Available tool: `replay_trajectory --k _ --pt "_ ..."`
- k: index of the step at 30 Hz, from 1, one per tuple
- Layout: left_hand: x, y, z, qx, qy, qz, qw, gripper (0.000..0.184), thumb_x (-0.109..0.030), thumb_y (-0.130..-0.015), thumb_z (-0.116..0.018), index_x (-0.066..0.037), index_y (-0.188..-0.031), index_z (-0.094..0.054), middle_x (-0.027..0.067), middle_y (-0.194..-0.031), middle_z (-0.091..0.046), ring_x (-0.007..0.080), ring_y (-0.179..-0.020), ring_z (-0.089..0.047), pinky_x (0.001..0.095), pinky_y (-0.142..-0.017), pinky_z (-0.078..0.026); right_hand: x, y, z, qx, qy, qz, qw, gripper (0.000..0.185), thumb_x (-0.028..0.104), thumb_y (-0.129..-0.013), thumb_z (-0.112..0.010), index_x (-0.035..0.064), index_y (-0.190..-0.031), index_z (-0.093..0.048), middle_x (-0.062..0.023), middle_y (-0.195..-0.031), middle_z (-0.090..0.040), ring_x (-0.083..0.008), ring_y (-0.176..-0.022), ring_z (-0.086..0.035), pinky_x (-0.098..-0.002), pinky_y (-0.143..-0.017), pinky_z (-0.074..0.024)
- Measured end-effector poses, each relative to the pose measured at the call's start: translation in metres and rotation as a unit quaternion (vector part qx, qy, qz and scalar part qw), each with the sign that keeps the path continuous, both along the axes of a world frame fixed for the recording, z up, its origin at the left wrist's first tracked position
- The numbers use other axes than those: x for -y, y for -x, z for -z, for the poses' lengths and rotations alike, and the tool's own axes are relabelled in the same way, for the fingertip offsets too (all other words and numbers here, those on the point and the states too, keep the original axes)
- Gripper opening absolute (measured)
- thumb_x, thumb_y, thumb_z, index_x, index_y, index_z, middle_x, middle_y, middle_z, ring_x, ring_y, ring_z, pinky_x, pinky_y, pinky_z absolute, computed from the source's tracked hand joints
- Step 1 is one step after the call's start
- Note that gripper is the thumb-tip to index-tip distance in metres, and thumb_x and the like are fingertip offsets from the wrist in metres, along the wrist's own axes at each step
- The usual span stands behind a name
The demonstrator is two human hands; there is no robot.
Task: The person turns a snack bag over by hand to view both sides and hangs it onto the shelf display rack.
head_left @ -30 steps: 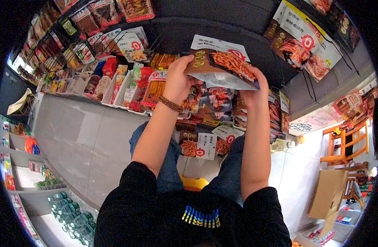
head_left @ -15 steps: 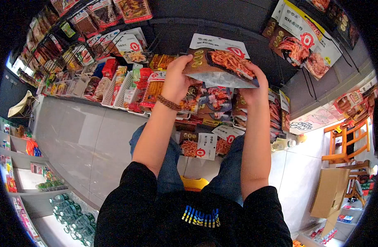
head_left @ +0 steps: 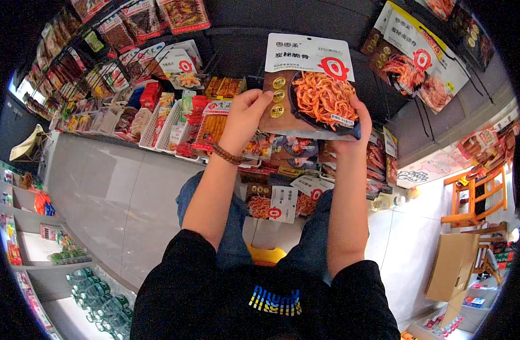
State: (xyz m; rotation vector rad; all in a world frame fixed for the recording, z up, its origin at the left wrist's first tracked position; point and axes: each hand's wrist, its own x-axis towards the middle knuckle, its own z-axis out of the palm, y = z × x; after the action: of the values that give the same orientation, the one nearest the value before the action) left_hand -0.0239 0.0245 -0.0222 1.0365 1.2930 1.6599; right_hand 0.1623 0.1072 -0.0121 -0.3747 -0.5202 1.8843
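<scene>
One pouch (head_left: 308, 88) is up in front of you, beyond your legs (head_left: 313, 241), its printed front showing. Your left hand (head_left: 247, 120) pinches its left edge, thumb on the front. Your right hand (head_left: 352, 126) is curled around its lower right corner. Far right, packs (head_left: 417, 51) hang from hooks; white baskets (head_left: 170, 123) stand to the left. Nearer, more pouches (head_left: 284, 204) show between your legs.

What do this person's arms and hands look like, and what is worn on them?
Short black sleeves leave the forearms bare. A brown, beaded-looking bracelet circles the left wrist. Neither the left hand nor the right hand wears a glove.
</scene>
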Motion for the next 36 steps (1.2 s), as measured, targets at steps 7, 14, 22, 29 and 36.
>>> replay_trajectory --k 7,14,22,29,36 --pt "0.010 -0.002 -0.010 -0.150 0.025 -0.054 0.987 0.013 -0.014 -0.078 -0.054 -0.002 -0.081 -0.054 -0.0003 -0.073 -0.055 0.0084 -0.071 -0.051 0.0210 -0.066 -0.040 0.009 0.005 -0.006 -0.020 -0.042 -0.001 0.999 0.036 0.015 -0.074 -0.047 -0.0019 -0.106 -0.046 -0.0154 -0.106 -0.051 -0.0258 -0.094 -0.052 -0.0378 -0.080 -0.0431" --pt "0.013 -0.016 -0.010 -0.363 -0.092 -0.170 0.912 0.023 -0.012 -0.074 -0.055 -0.001 -0.095 -0.051 0.0110 -0.088 -0.055 0.0213 -0.083 -0.052 0.0294 -0.074 -0.041 0.016 0.006 -0.006 0.065 -0.127 0.032 0.989 0.035 0.014 -0.075 -0.046 -0.0040 -0.105 -0.046 -0.0149 -0.099 -0.054 -0.0229 -0.087 -0.055 -0.0331 -0.076 -0.0450" --pt "0.018 -0.036 -0.006 -0.208 -0.012 0.031 0.977 0.033 -0.020 -0.083 -0.045 -0.003 -0.112 -0.045 0.0101 -0.109 -0.050 0.0176 -0.101 -0.046 0.0270 -0.086 -0.035 0.017 0.008 0.000 0.186 -0.181 0.101 0.960 0.026 0.008 -0.076 -0.051 -0.0036 -0.099 -0.054 -0.0063 -0.090 -0.058 -0.0134 -0.080 -0.055 -0.0241 -0.075 -0.0409" --pt "0.011 -0.051 0.000 -0.088 -0.036 0.078 0.992 0.055 -0.035 -0.087 -0.037 -0.003 -0.128 -0.021 0.0142 -0.129 -0.028 0.0214 -0.119 -0.027 0.0294 -0.096 -0.024 0.041 0.019 -0.007 0.298 -0.310 0.158 0.889 0.022 0.011 -0.076 -0.052 -0.0031 -0.092 -0.057 -0.0136 -0.111 -0.049 -0.0196 -0.096 -0.049 -0.0284 -0.084 -0.0354" --pt "0.005 -0.053 0.003 0.136 -0.115 0.143 0.974 0.064 -0.053 -0.084 -0.025 -0.009 -0.130 -0.019 0.0076 -0.126 -0.033 0.0182 -0.115 -0.034 0.0312 -0.095 -0.028 0.060 0.042 -0.007 0.368 -0.503 0.202 0.756 0.012 0.010 -0.071 -0.053 -0.0011 -0.068 -0.049 -0.0218 -0.115 -0.045 -0.0310 -0.103 -0.045 -0.0362 -0.089 -0.0311"
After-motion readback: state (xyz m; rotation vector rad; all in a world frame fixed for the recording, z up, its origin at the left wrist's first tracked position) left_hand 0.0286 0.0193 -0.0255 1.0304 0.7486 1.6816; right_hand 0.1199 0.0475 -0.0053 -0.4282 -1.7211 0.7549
